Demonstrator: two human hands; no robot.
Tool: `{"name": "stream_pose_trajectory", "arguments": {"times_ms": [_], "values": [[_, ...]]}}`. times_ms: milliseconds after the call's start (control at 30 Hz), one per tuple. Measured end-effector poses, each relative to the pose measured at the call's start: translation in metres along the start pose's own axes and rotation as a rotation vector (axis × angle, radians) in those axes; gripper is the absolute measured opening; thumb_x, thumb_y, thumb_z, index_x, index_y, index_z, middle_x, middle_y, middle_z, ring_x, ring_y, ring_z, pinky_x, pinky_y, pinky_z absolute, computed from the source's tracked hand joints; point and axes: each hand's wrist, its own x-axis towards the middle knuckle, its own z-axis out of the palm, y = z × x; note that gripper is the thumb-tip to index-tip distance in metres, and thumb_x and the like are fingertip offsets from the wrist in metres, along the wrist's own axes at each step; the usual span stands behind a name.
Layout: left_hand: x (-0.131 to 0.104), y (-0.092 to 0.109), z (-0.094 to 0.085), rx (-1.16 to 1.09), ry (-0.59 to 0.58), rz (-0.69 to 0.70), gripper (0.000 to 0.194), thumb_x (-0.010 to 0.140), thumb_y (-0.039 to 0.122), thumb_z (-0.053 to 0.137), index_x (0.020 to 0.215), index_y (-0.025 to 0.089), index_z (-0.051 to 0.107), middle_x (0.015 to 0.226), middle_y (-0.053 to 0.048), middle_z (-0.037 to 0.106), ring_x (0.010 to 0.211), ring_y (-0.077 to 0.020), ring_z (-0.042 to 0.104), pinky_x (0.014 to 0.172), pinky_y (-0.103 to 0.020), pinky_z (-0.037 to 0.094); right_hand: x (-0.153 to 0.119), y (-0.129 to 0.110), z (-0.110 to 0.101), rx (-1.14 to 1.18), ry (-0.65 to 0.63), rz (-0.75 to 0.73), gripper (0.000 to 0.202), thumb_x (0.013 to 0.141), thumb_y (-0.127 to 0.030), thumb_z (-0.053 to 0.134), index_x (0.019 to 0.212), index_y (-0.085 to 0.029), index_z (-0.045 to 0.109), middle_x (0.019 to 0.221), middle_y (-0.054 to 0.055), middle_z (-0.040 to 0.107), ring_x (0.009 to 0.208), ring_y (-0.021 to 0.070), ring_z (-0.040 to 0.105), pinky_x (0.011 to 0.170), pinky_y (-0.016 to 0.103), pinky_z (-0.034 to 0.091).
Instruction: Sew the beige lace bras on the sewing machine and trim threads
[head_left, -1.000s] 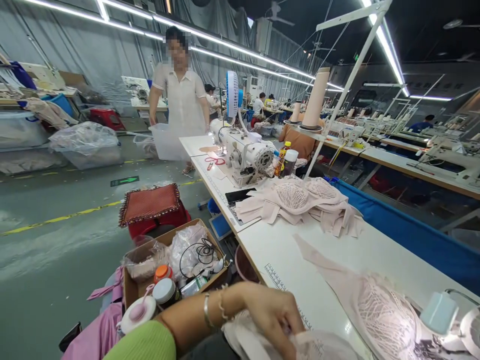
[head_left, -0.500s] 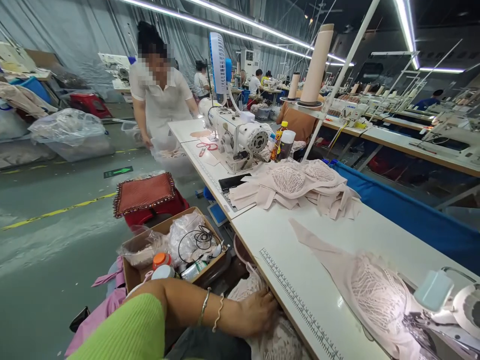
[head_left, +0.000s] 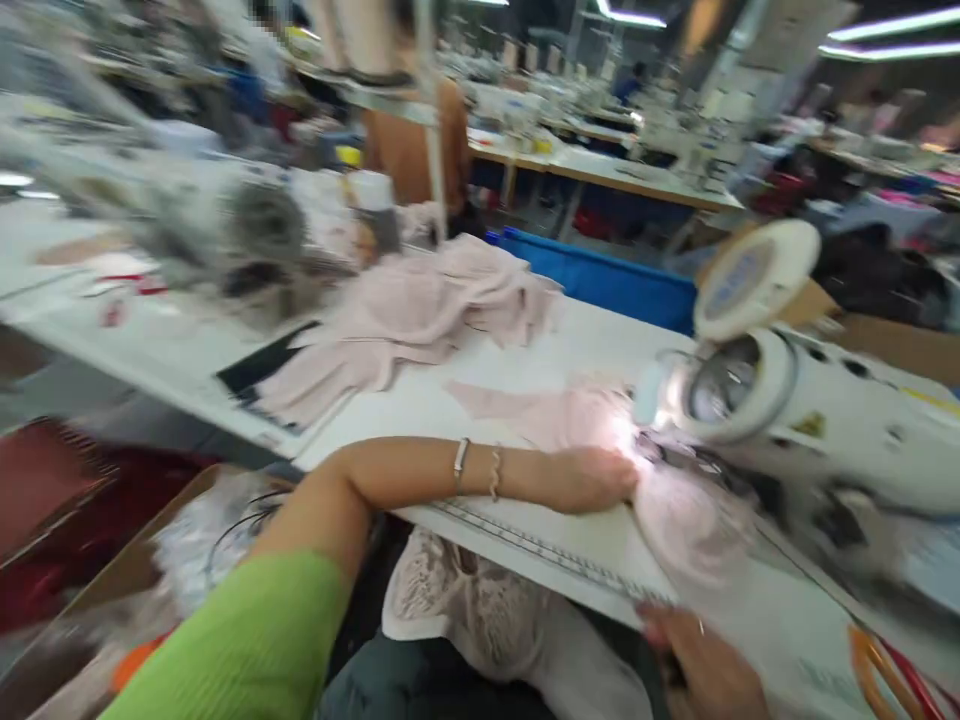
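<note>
Under the lit head of the white sewing machine (head_left: 757, 385) lies a pale pink lace bra piece (head_left: 694, 530). My left hand (head_left: 596, 478) rests on the fabric just left of the needle area, its fingers blurred. Nearer the table's front edge, my right hand (head_left: 701, 655) has its fingers bent; what they hold, if anything, is too blurred to tell. A second lace bra piece (head_left: 487, 615) lies across my lap, below the table edge.
A stack of pink bra pieces (head_left: 420, 310) lies on the white table at the left, beside another blurred sewing machine (head_left: 255, 220). Orange-handled scissors (head_left: 877, 675) lie at the lower right. A cardboard box (head_left: 142, 535) stands on the left.
The view has swung right. My left hand has left the lace under the table edge and is now up at the machine. My right hand has come into view.
</note>
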Motion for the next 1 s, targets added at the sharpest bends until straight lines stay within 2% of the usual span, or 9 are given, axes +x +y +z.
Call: {"name": "stream_pose_trajectory", "arguments": {"times_ms": [67,133,233,300,400,533,700,833,1000], "values": [[0.012,-0.009,0.015,-0.019,0.014,0.053,0.017,0.096,0.009,0.055,0.088,0.011,0.070,0.085,-0.011,0.069,0.078,-0.0215,0.062,0.068,-0.031,0.048,0.006,0.017,-0.007,-0.073,-0.044,0.069,0.030,0.089,-0.015,0.050,0.096,-0.032,0.073,0.085,0.002,0.075,0.078,0.0214,0.071,0.066,0.032,0.057],[0.016,-0.014,0.030,-0.035,0.055,0.077,0.020,0.096,0.006,0.050,0.089,0.008,0.068,0.083,-0.013,0.067,0.074,-0.0227,0.059,0.063,-0.032,0.045,0.025,0.040,-0.011,-0.163,-0.093,0.214,0.027,0.084,-0.015,0.049,0.092,-0.025,0.073,0.087,0.004,0.076,0.081,0.0216,0.072,0.070,0.030,0.054],[0.014,-0.017,0.044,-0.032,0.110,0.070,0.022,0.095,0.004,0.045,0.088,0.009,0.066,0.082,-0.012,0.065,0.073,-0.0227,0.056,0.063,-0.033,0.043,0.065,0.075,-0.008,-0.311,-0.145,0.434,0.031,0.087,-0.026,0.056,0.114,-0.022,0.072,0.091,0.006,0.077,0.075,0.0231,0.069,0.066,0.031,0.050],[0.012,-0.016,0.048,-0.012,0.146,0.045,0.022,0.095,0.006,0.045,0.087,0.010,0.065,0.087,-0.013,0.065,0.077,-0.0232,0.056,0.066,-0.034,0.043,0.087,0.092,0.001,-0.424,-0.244,0.474,0.033,0.089,-0.032,0.059,0.118,-0.020,0.072,0.089,0.008,0.076,0.077,0.0266,0.069,0.067,0.033,0.048],[0.011,-0.014,0.049,-0.013,0.166,0.041,0.022,0.095,0.005,0.043,0.093,0.010,0.065,0.099,-0.014,0.066,0.085,-0.0227,0.055,0.071,-0.034,0.044,0.104,0.109,0.013,-0.559,-0.294,0.412,0.026,0.091,-0.030,0.058,0.105,-0.020,0.078,0.092,0.012,0.078,0.089,0.0316,0.069,0.076,0.037,0.048],[0.009,-0.013,0.048,-0.024,0.134,0.011,0.024,0.096,0.002,0.039,0.097,0.009,0.062,0.102,-0.013,0.065,0.084,-0.0215,0.054,0.072,-0.032,0.044,0.105,0.124,0.014,-0.599,-0.334,0.282,0.028,0.090,-0.018,0.053,0.098,-0.019,0.080,0.094,0.012,0.079,0.092,0.0314,0.069,0.080,0.038,0.048],[0.007,-0.014,0.046,-0.005,0.090,-0.023,0.022,0.094,0.000,0.041,0.101,0.009,0.060,0.108,-0.014,0.066,0.083,-0.0212,0.055,0.068,-0.031,0.042,0.100,0.124,0.010,-0.570,-0.399,0.259,0.032,0.087,-0.015,0.055,0.111,-0.017,0.076,0.104,0.014,0.078,0.093,0.0320,0.070,0.082,0.040,0.048],[0.006,-0.018,0.051,0.071,0.150,-0.037,0.032,0.094,0.001,0.041,0.122,0.006,0.057,0.123,-0.017,0.065,0.085,-0.0222,0.056,0.067,-0.033,0.038,0.100,0.113,0.008,-0.438,-0.433,0.213,0.043,0.087,-0.013,0.054,0.125,-0.025,0.071,0.110,0.007,0.078,0.098,0.0276,0.069,0.084,0.036,0.049],[0.004,-0.020,0.057,0.123,0.195,-0.040,0.043,0.095,0.005,0.042,0.137,0.003,0.049,0.137,-0.020,0.060,0.095,-0.0260,0.059,0.068,-0.035,0.035,0.101,0.103,0.003,-0.328,-0.490,0.056,0.051,0.091,-0.012,0.045,0.135,-0.030,0.065,0.097,0.003,0.075,0.093,0.0212,0.067,0.079,0.030,0.048]]}}
